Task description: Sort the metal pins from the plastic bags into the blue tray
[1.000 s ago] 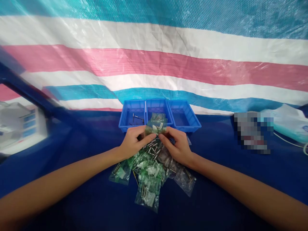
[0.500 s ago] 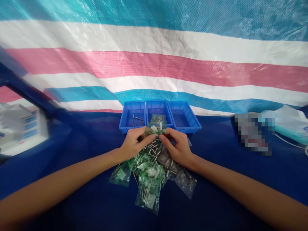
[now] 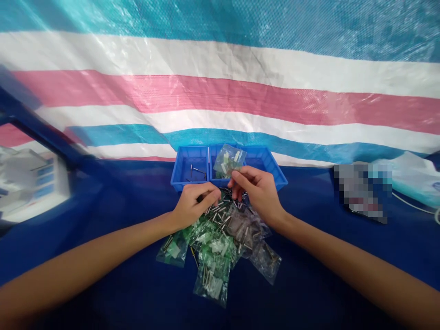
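My right hand (image 3: 259, 190) pinches a small clear plastic bag (image 3: 229, 159) by its lower corner, holding it over the middle blue bin (image 3: 213, 150). White plastic pieces show inside the bag. My left hand (image 3: 195, 204) is closed just left of it, thumb against curled fingers; whatever lies between them is hidden. Below both hands, a heap of small bags (image 3: 213, 247) spreads over the dark blue table, some green-tinted, with loose metal screws (image 3: 222, 215) among them. A bag at the heap's front (image 3: 212, 282) holds screws and white pieces.
The left blue bin (image 3: 189, 167) contains a few screws. The right blue bin (image 3: 266, 162) stands beside the middle one. A white device (image 3: 37, 183) is at the far left. A partly pixelated dark object (image 3: 360, 192) and a pale blue plastic bag (image 3: 414, 176) lie at the right.
The small bag, earlier between both hands, has moved up and slightly away in my right hand and is tilted over the middle bin. My left hand no longer touches it and stays in place.
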Motion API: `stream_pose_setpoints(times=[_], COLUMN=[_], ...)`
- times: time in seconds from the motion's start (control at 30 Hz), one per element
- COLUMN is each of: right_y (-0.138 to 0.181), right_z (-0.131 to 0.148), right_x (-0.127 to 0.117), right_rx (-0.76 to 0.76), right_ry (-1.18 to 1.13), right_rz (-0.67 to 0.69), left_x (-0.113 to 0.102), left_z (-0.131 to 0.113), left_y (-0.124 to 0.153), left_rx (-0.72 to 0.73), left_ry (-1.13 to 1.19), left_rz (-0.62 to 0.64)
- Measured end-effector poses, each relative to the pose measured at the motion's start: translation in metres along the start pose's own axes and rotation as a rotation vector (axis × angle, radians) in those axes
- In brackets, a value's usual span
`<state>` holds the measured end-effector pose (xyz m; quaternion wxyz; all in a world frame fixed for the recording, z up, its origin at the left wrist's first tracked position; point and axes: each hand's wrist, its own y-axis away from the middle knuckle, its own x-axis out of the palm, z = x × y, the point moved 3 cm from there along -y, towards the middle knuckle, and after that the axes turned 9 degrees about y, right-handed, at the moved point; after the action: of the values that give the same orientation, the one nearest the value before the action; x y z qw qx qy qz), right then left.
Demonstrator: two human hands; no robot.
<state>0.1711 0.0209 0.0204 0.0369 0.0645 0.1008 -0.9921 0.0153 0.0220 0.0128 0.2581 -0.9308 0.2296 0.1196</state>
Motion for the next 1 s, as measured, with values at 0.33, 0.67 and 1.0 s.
stream_pose_setpoints(times=[0.33,0.67,1.0], right_y=[0.0,0.002,0.017], right_z=[0.004,-0.013,0.008], right_x=[-0.007,0.0,-0.001], right_rx=[-0.343,-0.319,-0.271], right_ry=[1.004,1.301,0.377], right_rz=[0.164,0.252,0.031], left_x=[0.0,0.0,0.001], left_z=[0.0,0.001,0.001], left_y=[0.001,0.001,0.0], left_rx=[0.016,0.012,0.012], left_ry=[-0.023,-0.01,0.012], left_rz=[0.009,0.012,-0.023])
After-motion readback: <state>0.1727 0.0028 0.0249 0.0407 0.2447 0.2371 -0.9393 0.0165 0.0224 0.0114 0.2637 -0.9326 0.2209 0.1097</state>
